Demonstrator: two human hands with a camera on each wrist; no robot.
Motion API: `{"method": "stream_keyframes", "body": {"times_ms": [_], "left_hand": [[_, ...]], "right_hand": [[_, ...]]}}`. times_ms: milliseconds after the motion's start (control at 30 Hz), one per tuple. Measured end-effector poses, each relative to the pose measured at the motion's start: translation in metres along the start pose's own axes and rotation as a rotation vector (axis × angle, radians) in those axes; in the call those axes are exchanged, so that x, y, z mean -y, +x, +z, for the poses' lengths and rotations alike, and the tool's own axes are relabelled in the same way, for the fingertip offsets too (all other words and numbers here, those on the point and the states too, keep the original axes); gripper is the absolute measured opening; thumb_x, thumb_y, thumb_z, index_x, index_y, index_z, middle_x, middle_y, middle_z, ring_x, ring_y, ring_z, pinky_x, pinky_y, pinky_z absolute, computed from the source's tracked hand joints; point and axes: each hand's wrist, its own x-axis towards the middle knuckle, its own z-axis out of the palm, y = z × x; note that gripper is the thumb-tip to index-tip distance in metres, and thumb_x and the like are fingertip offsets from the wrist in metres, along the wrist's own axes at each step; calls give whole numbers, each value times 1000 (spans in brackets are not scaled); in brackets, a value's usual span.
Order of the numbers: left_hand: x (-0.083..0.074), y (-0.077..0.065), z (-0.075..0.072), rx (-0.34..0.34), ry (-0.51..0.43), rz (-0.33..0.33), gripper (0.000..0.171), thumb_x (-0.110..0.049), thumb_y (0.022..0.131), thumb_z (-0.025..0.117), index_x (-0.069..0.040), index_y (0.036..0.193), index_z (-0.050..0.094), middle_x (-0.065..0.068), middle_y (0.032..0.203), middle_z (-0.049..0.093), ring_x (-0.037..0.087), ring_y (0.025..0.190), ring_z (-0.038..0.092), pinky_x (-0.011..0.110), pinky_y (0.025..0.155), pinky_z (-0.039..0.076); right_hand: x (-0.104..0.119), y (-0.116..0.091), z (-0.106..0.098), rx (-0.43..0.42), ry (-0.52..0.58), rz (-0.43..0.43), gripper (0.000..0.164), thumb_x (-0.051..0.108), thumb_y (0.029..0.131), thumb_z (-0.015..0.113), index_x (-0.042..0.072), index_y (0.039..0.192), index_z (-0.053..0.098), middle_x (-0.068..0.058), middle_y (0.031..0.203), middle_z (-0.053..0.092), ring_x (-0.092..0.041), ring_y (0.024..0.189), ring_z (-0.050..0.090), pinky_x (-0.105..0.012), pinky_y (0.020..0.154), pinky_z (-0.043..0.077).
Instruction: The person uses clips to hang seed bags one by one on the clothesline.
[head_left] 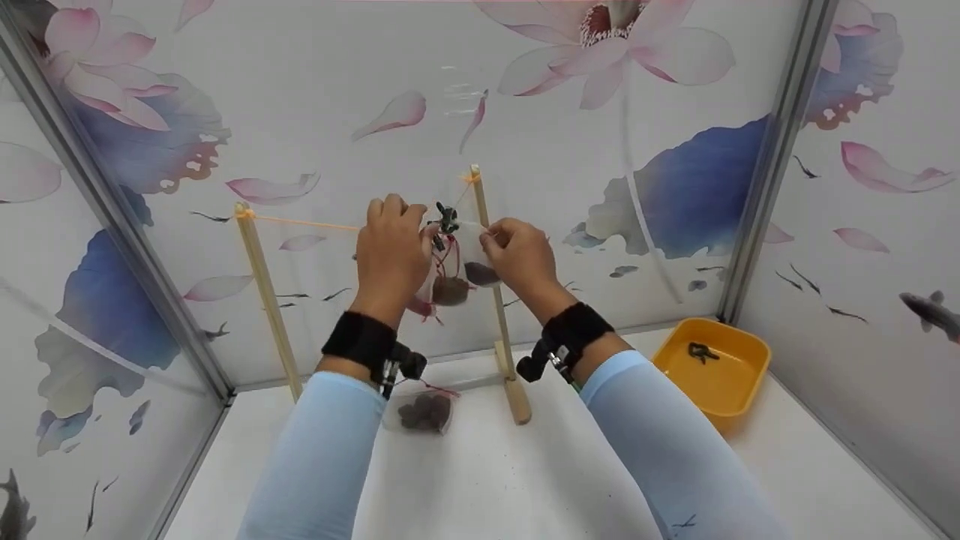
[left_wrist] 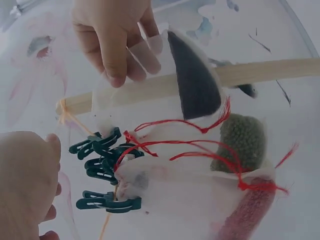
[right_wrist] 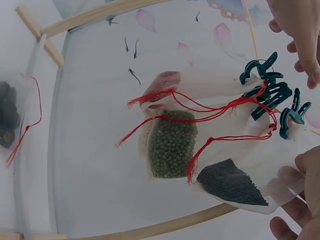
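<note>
My right hand point(head_left: 523, 255) pinches the side of a sheer white drawstring bag point(right_wrist: 232, 184) holding black grains; its fingers show through the mesh. This bag hangs from an orange string point(head_left: 304, 223) by a dark green clip point(right_wrist: 295, 114). Beside it on the same string hang a bag of green beans point(right_wrist: 172, 145) and a bag with reddish contents point(left_wrist: 247, 207), also clipped, with red drawstrings dangling. My left hand point(head_left: 394, 251) is raised beside the clips, fingers loosely bent and nothing between them in the right wrist view.
Two wooden posts point(head_left: 270, 300) carry the string. On the white table below lies another sheer bag point(head_left: 425, 412) with dark lumps. A yellow basin point(head_left: 712, 386) at the right holds dark clips point(head_left: 703, 352). Printed wall panels enclose the table at the back and sides.
</note>
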Motion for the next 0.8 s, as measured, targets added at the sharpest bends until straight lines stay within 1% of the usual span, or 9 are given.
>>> {"method": "stream_keyframes", "body": {"times_ms": [100, 167, 233, 300, 400, 467, 600, 700, 800], "left_hand": [[5, -34, 9, -159, -108, -10, 31, -29, 114, 70, -6, 130, 80, 15, 119, 67, 36, 113, 61, 50, 86, 61], [10, -59, 17, -242, -189, -23, 24, -23, 110, 73, -4, 122, 83, 16, 114, 68, 37, 109, 62, 50, 85, 60], [16, -85, 28, -294, -247, -49, 19, -19, 107, 77, -4, 117, 84, 16, 109, 69, 37, 106, 62, 50, 86, 59], [23, -111, 41, -301, -273, -87, 17, -18, 106, 79, -4, 114, 84, 15, 108, 68, 36, 104, 61, 49, 86, 57], [35, -148, 61, -271, -262, -136, 16, -17, 105, 81, -5, 113, 84, 14, 106, 68, 35, 101, 61, 49, 84, 57], [44, -169, 72, -240, -239, -160, 17, -18, 104, 82, -5, 114, 84, 13, 107, 69, 34, 101, 62, 49, 83, 58], [65, -202, 88, -166, -191, -232, 18, -18, 104, 82, -4, 116, 84, 14, 108, 69, 36, 103, 64, 51, 83, 60], [84, -223, 96, -65, -148, -328, 22, -21, 104, 80, -4, 118, 83, 16, 113, 69, 38, 109, 64, 55, 86, 58], [107, -244, 102, 73, -113, -460, 29, -25, 105, 77, -4, 124, 82, 20, 123, 67, 43, 120, 61, 61, 91, 54]], "right_hand": [[-4, -3, -1, 11, 6, -10, 18, 25, 110, 76, 8, 116, 82, -7, 100, 83, -22, 87, 74, -35, 76, 57], [-7, -5, -2, 20, 22, -12, 18, 24, 110, 76, 9, 117, 82, -8, 101, 83, -22, 89, 74, -36, 79, 58], [-10, -7, -3, 33, 44, -12, 19, 25, 110, 76, 9, 118, 81, -8, 102, 83, -23, 91, 76, -38, 81, 61], [-14, -9, -4, 50, 68, -8, 20, 26, 110, 76, 9, 120, 81, -8, 104, 84, -24, 94, 77, -40, 82, 64], [-21, -14, -6, 81, 85, 3, 21, 26, 110, 77, 10, 124, 80, -8, 107, 84, -25, 98, 79, -43, 86, 66], [-26, -18, -6, 100, 81, 5, 22, 25, 110, 78, 10, 126, 80, -8, 109, 84, -26, 101, 80, -44, 88, 66], [-35, -27, -7, 131, 31, -29, 23, 24, 110, 77, 10, 129, 80, -8, 113, 85, -26, 105, 81, -46, 92, 67], [-41, -36, -11, 143, -31, -86, 23, 23, 111, 76, 9, 129, 80, -8, 115, 85, -28, 107, 81, -47, 94, 67], [-51, -46, -16, 148, -89, -141, 21, 21, 112, 74, 9, 127, 80, -9, 117, 85, -29, 106, 81, -49, 92, 66]]}}
